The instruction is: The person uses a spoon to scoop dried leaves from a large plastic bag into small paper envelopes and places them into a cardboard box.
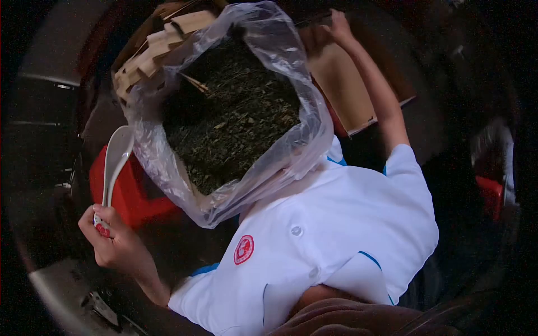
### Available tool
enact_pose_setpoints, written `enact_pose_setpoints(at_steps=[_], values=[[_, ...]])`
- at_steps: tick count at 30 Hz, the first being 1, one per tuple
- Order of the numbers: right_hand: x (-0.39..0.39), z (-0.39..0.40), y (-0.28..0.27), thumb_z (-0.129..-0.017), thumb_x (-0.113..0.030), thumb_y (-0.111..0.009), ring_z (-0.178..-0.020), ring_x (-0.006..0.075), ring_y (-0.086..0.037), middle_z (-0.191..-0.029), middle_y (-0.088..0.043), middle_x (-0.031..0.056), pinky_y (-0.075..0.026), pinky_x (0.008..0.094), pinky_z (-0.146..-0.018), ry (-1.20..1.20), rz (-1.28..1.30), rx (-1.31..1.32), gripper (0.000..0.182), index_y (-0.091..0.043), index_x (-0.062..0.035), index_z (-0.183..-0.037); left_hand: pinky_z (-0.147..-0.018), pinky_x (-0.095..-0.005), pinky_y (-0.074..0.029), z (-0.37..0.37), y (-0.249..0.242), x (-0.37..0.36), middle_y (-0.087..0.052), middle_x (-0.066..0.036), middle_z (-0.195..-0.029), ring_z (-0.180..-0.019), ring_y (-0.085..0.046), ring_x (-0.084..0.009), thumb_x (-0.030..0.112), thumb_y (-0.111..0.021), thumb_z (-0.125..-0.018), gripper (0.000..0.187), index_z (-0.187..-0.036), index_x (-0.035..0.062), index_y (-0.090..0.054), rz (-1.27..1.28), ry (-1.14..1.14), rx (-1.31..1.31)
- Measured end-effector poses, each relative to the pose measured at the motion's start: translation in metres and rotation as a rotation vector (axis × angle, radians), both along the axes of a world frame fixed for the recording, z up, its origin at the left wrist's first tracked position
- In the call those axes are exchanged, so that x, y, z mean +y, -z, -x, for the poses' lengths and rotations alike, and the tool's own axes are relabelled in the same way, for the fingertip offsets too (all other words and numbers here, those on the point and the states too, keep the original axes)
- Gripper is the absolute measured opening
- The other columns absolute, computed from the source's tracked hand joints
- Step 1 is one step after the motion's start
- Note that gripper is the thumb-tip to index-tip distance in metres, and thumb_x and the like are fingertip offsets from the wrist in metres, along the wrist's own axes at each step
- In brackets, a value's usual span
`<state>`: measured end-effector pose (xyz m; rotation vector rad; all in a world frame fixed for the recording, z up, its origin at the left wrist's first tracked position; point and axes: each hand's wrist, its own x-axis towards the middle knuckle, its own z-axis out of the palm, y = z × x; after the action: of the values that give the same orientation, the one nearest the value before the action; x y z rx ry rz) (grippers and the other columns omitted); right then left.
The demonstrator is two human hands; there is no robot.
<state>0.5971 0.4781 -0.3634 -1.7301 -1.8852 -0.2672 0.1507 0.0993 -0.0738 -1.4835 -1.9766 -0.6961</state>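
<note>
My left hand (115, 238), at the left, is closed round the handle of a pale spoon (118, 148) whose bowl points up. A red mark shows at the handle's end. Right of the spoon, a clear plastic bag (316, 112) is spread open and full of dark, dried leaf-like pieces (246, 117). Two thin light sticks (195, 83) lie on the leaves. My right hand (338, 28) is at the top right, fingers apart and holding nothing visible, near the far end of a brown cardboard piece (342, 84).
Stacked light wooden or cardboard pieces (151, 56) lie at the bag's upper left. Below the spoon's bowl is a red object (131, 190), with another red object (489, 196) at the far right. A dark metal item (103, 308) lies at the lower left.
</note>
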Motion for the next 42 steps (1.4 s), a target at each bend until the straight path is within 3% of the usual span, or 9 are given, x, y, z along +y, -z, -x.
enact_pose_setpoints(at_steps=[5,10,16,19,23,27,32,38,42], values=[[-0.099,0.108,-0.183,-0.072,-0.008,-0.068,-0.083,0.0252,-0.062,-0.091,-0.062,0.0114,-0.049,0.0345,-0.068,-0.527,-0.272,0.374,0.03,-0.058,-0.0053,-0.101,-0.049,-0.0312,-0.044,0.01,0.005,0.0,-0.056,-0.012,-0.063,-0.052,-0.056,-0.0177,0.013,-0.056,-0.089,0.01,-0.09,0.0031,-0.058,-0.022,0.044,-0.071],[-0.15,0.226,-0.236,-0.074,-0.011,-0.062,-0.077,0.0251,-0.061,-0.078,-0.063,0.0106,-0.047,0.0401,-0.066,-1.018,-0.481,0.031,0.014,-0.061,-0.0041,-0.086,-0.047,-0.0293,-0.043,0.004,0.011,0.002,-0.057,-0.01,-0.061,-0.051,-0.057,-0.0159,0.013,-0.058,-0.088,0.008,-0.089,0.0044,-0.058,-0.043,0.057,-0.042],[-0.134,0.3,-0.216,-0.078,-0.022,-0.067,-0.08,0.0368,-0.061,-0.091,-0.063,0.0196,-0.049,0.0492,-0.07,-0.891,0.268,-0.451,0.036,-0.057,-0.0006,-0.105,-0.048,-0.0308,-0.045,0.011,0.016,-0.004,-0.058,-0.01,-0.064,-0.053,-0.061,-0.0188,0.012,-0.057,-0.088,0.009,-0.088,0.0029,-0.056,-0.054,0.042,-0.053],[-0.105,0.308,-0.195,-0.076,-0.025,-0.07,-0.088,0.0365,-0.061,-0.097,-0.062,0.02,-0.049,0.0484,-0.075,-1.099,0.078,-0.135,0.053,-0.048,-0.0043,-0.119,-0.057,-0.0343,-0.047,0.02,0.021,-0.009,-0.062,-0.01,-0.076,-0.065,-0.061,-0.0187,0.029,-0.053,-0.092,0.023,-0.094,0.0063,-0.057,-0.008,-0.068,-0.112],[-0.141,0.259,-0.257,-0.077,-0.019,-0.063,-0.078,0.0338,-0.058,-0.083,-0.059,0.0167,-0.045,0.0419,-0.064,-1.202,0.124,0.193,0.025,-0.055,0.002,-0.088,-0.049,-0.0322,-0.044,0.024,0.021,-0.005,-0.059,-0.01,-0.064,-0.054,-0.061,-0.0201,0.014,-0.057,-0.089,0.01,-0.086,0.0041,-0.056,-0.064,-0.011,-0.057],[-0.143,0.239,-0.266,-0.084,-0.004,-0.057,-0.081,0.0218,-0.057,-0.087,-0.058,0.0127,-0.048,0.0348,-0.069,-1.201,0.815,0.964,0.013,-0.05,-0.0004,-0.094,-0.049,-0.0328,-0.044,0.024,0.023,-0.006,-0.059,-0.01,-0.065,-0.055,-0.061,-0.0195,0.015,-0.057,-0.089,0.011,-0.086,0.004,-0.055,-0.093,0.021,-0.086],[-0.165,0.21,-0.272,-0.082,0.008,-0.051,-0.093,0.0199,-0.054,-0.098,-0.054,0.013,-0.047,0.0339,-0.08,-0.956,0.474,0.442,0.033,-0.05,-0.0042,-0.113,-0.047,-0.03,-0.043,0.025,0.025,-0.006,-0.059,-0.008,-0.064,-0.054,-0.06,-0.0132,0.014,-0.057,-0.089,0.01,-0.086,0.0039,-0.056,-0.116,0.06,-0.014],[-0.161,0.175,-0.266,-0.075,0.009,-0.051,-0.109,0.0306,-0.044,-0.119,-0.042,0.0163,-0.043,0.0395,-0.089,-1.245,0.263,-0.227,0.062,-0.038,-0.0099,-0.134,-0.044,-0.0259,-0.042,0.029,0.026,-0.008,-0.059,-0.006,-0.063,-0.053,-0.058,-0.0078,0.013,-0.058,-0.089,0.009,-0.086,0.0039,-0.057,-0.108,0.066,0.033],[-0.167,0.169,-0.27,-0.075,-0.001,-0.058,-0.107,0.0325,-0.044,-0.117,-0.043,0.0148,-0.041,0.0424,-0.087,-1.094,0.41,-0.208,0.055,-0.042,-0.0095,-0.128,-0.046,-0.027,-0.043,0.027,0.027,-0.005,-0.058,-0.006,-0.063,-0.053,-0.058,-0.0094,0.013,-0.058,-0.089,0.009,-0.087,0.0037,-0.057,-0.115,0.065,-0.011]])
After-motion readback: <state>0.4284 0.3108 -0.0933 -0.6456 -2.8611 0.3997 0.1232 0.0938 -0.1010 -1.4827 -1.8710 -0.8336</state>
